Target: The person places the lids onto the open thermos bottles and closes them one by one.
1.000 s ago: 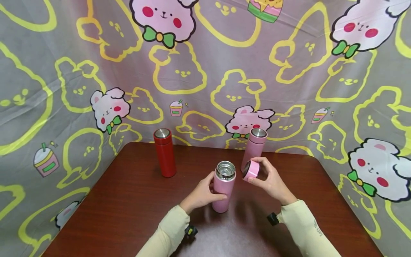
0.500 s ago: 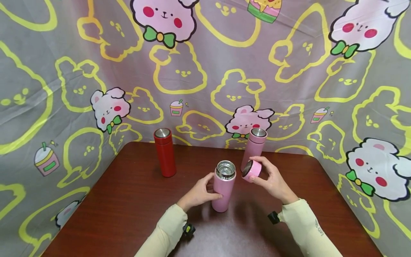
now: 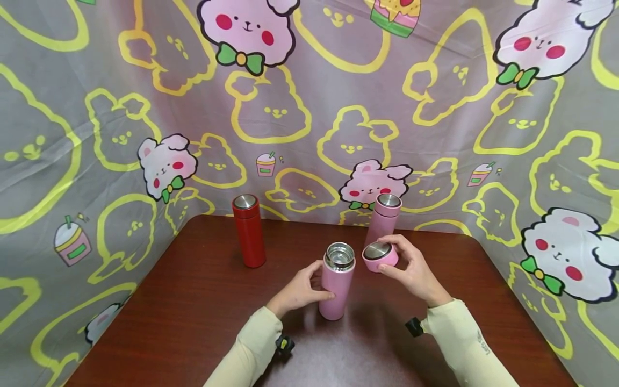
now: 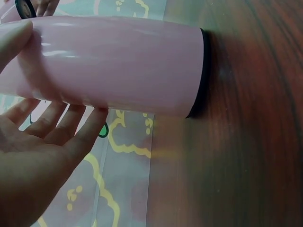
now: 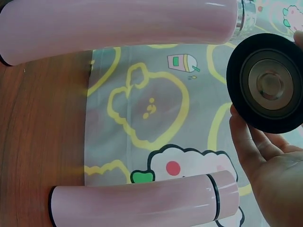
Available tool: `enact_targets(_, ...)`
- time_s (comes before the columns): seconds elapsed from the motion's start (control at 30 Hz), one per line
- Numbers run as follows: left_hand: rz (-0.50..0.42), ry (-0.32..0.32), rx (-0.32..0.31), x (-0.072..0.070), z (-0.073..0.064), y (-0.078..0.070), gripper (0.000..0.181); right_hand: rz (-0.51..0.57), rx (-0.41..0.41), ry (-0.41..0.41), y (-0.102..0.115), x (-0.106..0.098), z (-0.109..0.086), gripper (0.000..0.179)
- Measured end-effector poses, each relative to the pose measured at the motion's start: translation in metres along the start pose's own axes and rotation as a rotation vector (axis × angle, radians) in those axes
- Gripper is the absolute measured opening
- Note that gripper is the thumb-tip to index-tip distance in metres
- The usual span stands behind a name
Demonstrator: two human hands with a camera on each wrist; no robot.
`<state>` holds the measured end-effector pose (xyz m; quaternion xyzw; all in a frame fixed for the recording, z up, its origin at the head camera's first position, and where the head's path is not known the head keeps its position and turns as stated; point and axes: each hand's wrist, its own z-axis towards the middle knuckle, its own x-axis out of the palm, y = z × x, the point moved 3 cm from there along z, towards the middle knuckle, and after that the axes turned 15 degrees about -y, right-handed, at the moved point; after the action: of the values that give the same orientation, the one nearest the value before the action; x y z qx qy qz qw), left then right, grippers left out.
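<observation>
Left grip [image 3: 299,293]: fingers and thumb wrapped round the body of the uncapped pink bottle [image 3: 340,286]. Right grip [image 3: 416,274]: thumb and fingers pinching the pink lid [image 3: 372,265] by its side wall, to the right of the bottle's mouth and apart from it.

Handling, as judged: bottle stiff, moderately weighty, its glossy coat liable to slip; contents, if any, cannot be determined. Sound hold is round the mid-body, below the bare steel neck. Lid appears light and rigid, best held at opposite sides of its wall.

Orientation: bottle's long axis is near vertical, mouth up, base apparently on the counter [image 3: 193,301] below the left grip. Lid's steel face is upward; the dark-ringed face in the right wrist view reads as its underside.

Also noted: closed pink bottle [image 3: 385,223] upright beyond the right grip; red bottle [image 3: 250,239] upright, farther off, left of the left grip.
</observation>
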<state>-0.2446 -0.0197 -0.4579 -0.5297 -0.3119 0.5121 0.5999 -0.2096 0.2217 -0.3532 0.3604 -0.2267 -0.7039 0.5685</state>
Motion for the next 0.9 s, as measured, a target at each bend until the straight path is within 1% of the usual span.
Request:
enact_targets(0.07,0.003,0.0,-0.002,0.0,0.0,0.0,0.061,0.022,-0.026,0.001,0.005,0.001,0.001,0.046)
enact_targets(0.13,0.008,0.0,-0.004,0.0,0.0,0.0,0.061,0.037,-0.027,-0.002,0.002,0.001,0.001,0.046)
enact_targets(0.3,0.006,0.014,-0.007,-0.001,0.001,-0.001,0.062,0.086,0.03,-0.017,-0.017,0.001,0.0,0.046)
enact_targets(0.4,0.003,0.018,-0.006,-0.001,0.002,-0.001,0.062,0.134,0.051,-0.033,-0.022,0.002,-0.001,0.046)
enact_targets(0.57,0.028,0.009,-0.003,-0.001,0.003,0.0,0.062,0.209,0.053,-0.076,-0.022,0.006,0.001,0.046)
enact_targets(0.73,0.036,0.027,0.013,-0.004,0.002,0.002,0.063,0.269,0.022,-0.115,-0.02,0.008,0.003,0.047)
enact_targets(0.9,0.029,0.038,0.019,-0.005,0.002,0.002,0.064,0.347,0.011,-0.126,-0.018,0.013,0.006,0.055)
